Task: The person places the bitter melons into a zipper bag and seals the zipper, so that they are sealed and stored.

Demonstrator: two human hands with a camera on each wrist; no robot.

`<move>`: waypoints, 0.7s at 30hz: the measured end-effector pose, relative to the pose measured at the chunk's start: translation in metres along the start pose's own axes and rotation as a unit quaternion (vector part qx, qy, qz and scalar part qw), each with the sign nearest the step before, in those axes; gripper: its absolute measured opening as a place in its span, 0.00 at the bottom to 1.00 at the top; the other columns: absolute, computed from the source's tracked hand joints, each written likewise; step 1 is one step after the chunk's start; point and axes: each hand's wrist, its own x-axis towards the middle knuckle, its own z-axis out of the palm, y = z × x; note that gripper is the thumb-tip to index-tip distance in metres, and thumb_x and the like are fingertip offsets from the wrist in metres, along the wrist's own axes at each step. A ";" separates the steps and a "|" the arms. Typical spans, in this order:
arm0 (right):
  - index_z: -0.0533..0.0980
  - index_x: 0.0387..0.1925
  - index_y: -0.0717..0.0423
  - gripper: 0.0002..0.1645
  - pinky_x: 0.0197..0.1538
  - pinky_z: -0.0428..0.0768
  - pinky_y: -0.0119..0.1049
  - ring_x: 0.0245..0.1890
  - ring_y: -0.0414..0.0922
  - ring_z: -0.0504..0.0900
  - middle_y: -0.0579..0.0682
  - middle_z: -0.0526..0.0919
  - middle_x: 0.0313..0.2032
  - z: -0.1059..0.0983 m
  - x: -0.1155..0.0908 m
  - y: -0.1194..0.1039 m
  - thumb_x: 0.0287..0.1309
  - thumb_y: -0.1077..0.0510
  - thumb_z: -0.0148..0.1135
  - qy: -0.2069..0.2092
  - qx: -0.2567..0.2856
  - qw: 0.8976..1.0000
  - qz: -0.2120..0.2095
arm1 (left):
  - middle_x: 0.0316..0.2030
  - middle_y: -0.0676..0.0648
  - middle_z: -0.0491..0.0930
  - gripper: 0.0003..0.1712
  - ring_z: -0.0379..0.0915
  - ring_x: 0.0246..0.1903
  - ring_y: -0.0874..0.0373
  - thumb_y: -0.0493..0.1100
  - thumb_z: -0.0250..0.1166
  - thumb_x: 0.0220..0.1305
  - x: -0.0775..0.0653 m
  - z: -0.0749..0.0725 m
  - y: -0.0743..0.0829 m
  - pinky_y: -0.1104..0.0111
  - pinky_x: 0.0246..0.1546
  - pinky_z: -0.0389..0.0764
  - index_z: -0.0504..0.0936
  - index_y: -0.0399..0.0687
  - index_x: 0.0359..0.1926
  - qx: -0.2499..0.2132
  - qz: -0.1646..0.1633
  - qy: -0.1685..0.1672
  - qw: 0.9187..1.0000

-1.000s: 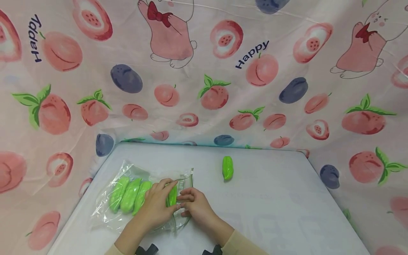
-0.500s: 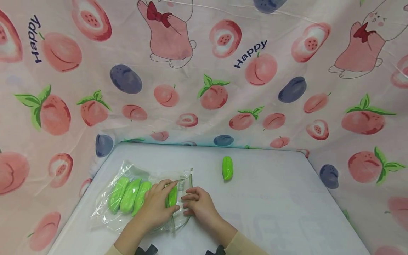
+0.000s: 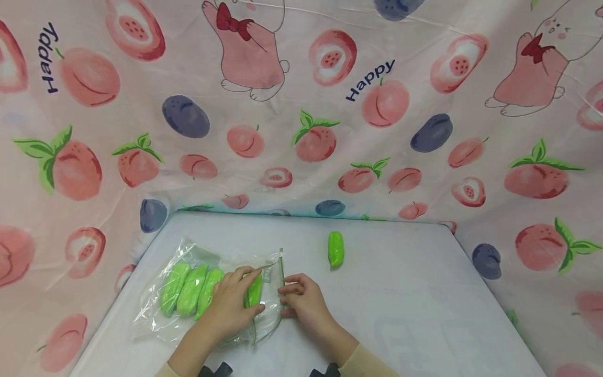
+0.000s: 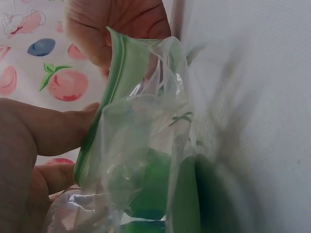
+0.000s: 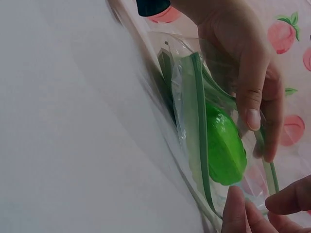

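Observation:
A clear zip bag (image 3: 149,311) with green zip edges lies on the left half of the table, its mouth towards the right. Several glossy green peppers (image 3: 174,288) lie side by side inside it. One more green pepper (image 5: 226,145) is in the bag just behind the mouth. My left hand (image 3: 231,296) rests over the bag and pinches its upper zip edge (image 4: 99,119), holding the mouth apart. At the mouth, my right hand (image 3: 303,301) has relaxed fingers close to the lower zip edge, with a gap between thumb and fingertips. It holds no pepper.
A single green pepper (image 3: 336,248) lies towards the back of the white table (image 3: 424,283), to the right of the bag. A fruit-print cloth (image 3: 292,193) hangs behind the table and along its sides. Black wrist mounts (image 3: 221,369) show at the bottom edge.
My right hand has drawn back to the right, away from the pepper in the bag mouth. The left hand keeps its hold on the upper edge, almost unmoved.

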 end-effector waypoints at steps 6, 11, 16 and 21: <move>0.71 0.67 0.69 0.32 0.41 0.92 0.44 0.41 0.47 0.89 0.67 0.87 0.53 -0.009 0.001 -0.003 0.60 0.71 0.64 0.016 0.002 1.000 -0.003 | 0.71 0.52 0.75 0.48 0.71 0.68 0.46 0.51 0.83 0.56 -0.001 0.000 0.000 0.42 0.65 0.71 0.75 0.57 0.77 -0.001 -0.001 0.002 1.000; 0.71 0.67 0.68 0.31 0.40 0.92 0.43 0.42 0.47 0.89 0.67 0.87 0.53 -0.016 0.002 -0.006 0.62 0.71 0.63 0.031 -0.015 0.999 -0.003 | 0.72 0.52 0.74 0.49 0.71 0.69 0.46 0.51 0.83 0.56 0.000 0.002 -0.002 0.43 0.65 0.70 0.74 0.58 0.77 -0.006 -0.003 0.000 1.000; 0.70 0.68 0.67 0.31 0.39 0.92 0.40 0.43 0.48 0.88 0.68 0.86 0.55 -0.025 0.003 -0.008 0.63 0.71 0.62 0.039 -0.017 0.999 -0.002 | 0.73 0.52 0.73 0.49 0.70 0.69 0.46 0.52 0.83 0.55 0.000 0.003 -0.004 0.42 0.66 0.70 0.74 0.58 0.78 -0.008 -0.007 -0.005 1.000; 0.70 0.69 0.65 0.32 0.38 0.91 0.38 0.43 0.48 0.87 0.67 0.85 0.56 -0.034 0.005 -0.010 0.64 0.69 0.62 0.052 -0.034 0.998 -0.004 | 0.72 0.51 0.74 0.49 0.70 0.69 0.45 0.52 0.83 0.55 -0.001 0.003 -0.004 0.41 0.66 0.70 0.74 0.56 0.77 -0.012 -0.001 0.001 1.000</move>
